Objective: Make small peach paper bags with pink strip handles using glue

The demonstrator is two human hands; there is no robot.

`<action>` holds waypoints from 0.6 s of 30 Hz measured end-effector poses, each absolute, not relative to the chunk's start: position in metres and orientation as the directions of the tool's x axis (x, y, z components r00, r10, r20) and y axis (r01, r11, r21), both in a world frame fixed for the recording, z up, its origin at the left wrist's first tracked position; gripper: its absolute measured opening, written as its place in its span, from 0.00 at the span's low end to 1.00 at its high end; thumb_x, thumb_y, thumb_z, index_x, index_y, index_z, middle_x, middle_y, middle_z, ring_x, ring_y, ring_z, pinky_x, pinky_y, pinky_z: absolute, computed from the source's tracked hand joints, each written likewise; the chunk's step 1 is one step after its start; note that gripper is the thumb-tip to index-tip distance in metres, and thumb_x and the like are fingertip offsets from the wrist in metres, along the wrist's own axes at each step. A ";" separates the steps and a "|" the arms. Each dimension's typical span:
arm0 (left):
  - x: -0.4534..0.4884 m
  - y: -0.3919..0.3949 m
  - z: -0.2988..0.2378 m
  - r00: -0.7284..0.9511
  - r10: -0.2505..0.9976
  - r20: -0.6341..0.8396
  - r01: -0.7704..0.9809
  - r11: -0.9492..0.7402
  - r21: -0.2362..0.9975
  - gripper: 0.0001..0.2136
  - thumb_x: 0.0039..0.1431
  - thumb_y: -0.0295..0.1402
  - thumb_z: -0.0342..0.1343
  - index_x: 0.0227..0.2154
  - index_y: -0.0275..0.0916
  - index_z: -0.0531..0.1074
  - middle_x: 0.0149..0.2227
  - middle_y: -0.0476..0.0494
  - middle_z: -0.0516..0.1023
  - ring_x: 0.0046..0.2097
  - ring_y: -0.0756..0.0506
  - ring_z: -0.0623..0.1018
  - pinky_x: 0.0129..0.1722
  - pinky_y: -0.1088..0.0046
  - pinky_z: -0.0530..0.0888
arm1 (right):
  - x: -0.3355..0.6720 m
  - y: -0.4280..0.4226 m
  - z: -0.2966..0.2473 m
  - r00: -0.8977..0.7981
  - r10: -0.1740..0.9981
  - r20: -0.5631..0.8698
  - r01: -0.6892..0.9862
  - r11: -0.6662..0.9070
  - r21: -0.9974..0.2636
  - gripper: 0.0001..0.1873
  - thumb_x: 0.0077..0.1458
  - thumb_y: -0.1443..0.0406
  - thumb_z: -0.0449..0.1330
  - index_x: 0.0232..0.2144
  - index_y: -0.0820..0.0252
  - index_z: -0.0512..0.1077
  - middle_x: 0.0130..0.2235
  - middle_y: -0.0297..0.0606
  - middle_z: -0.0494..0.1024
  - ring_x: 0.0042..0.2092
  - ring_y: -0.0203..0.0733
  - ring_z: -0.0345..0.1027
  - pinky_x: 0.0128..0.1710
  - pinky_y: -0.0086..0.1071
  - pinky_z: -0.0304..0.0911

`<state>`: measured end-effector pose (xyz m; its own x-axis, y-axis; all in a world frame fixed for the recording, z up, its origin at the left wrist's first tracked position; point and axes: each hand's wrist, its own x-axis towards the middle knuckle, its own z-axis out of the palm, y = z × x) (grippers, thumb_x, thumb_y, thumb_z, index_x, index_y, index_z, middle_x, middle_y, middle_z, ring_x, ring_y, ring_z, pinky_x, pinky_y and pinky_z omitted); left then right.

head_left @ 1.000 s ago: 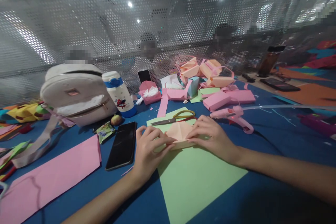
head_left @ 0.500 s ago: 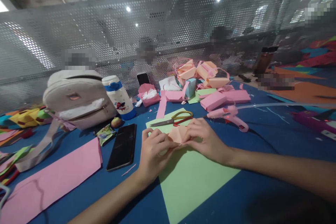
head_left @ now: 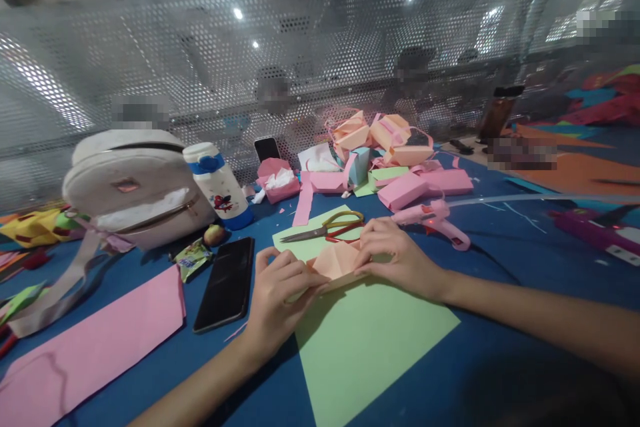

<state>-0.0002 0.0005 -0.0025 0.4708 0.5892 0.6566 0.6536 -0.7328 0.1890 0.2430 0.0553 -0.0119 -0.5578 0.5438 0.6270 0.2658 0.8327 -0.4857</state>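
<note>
A small piece of folded peach paper (head_left: 336, 261) is pinched at both ends above the green sheet (head_left: 370, 347). My left hand (head_left: 283, 290) is closed on its left end, thumb and fingers pressed along the near edge. On the right end, my right hand (head_left: 393, 253) grips with thumb and fingertips. The near edge now shows as a long straight fold between the hands. Just beyond it, scissors (head_left: 325, 228) with yellow and red handles lie on the green sheet. A pink glue gun (head_left: 437, 219) rests right of my right hand.
Left of my left hand lie a black phone (head_left: 225, 285), a green snack wrapper (head_left: 193, 259) and a pink sheet (head_left: 110, 340). A white bottle (head_left: 223, 190) and a pale backpack (head_left: 135, 180) stand behind. Folded paper pieces (head_left: 400, 137) pile up before the perforated metal screen (head_left: 320, 47).
My hands have moved apart along the peach paper, and more of its middle and near edge shows. Both hands still hold it. The view has shifted slightly.
</note>
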 end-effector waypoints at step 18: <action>-0.005 0.004 -0.004 0.458 0.604 0.652 0.708 -0.691 0.143 0.12 0.66 0.35 0.55 0.27 0.43 0.76 0.23 0.54 0.78 0.28 0.49 0.71 0.45 0.63 0.58 | 0.251 0.063 -0.012 -0.632 0.410 0.658 0.255 0.911 -0.323 0.13 0.63 0.57 0.59 0.33 0.57 0.79 0.32 0.37 0.79 0.41 0.44 0.66 0.45 0.40 0.56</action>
<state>-0.0050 0.0036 -0.0043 0.4580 0.6041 0.6521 0.7084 -0.6912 0.1427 0.2514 0.0627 -0.0118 -0.6316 0.4103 0.6578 0.2553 0.9112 -0.3233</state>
